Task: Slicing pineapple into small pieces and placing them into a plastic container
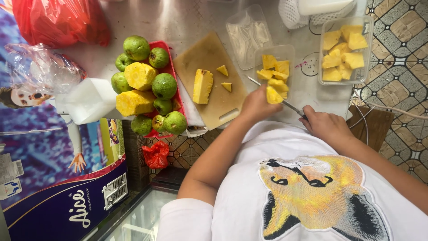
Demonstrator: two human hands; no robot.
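Note:
My left hand (255, 106) holds a yellow pineapple chunk (273, 95) over a clear plastic box (290, 52) that has several pineapple pieces in it. My right hand (324, 123) grips the handle of a thin knife (272, 93) whose blade reaches left under the chunk toward the cutting board. The wooden cutting board (203, 56) carries a pineapple slab (203, 85) and two small wedges (222, 70).
A second clear box (368, 27) full of pineapple chunks sits at the right, with an empty clear lid (247, 33) behind the board. A red tray (171, 48) holds green guavas and two peeled pineapple pieces (136, 102). A red bag (58, 20) and white container (87, 100) lie left.

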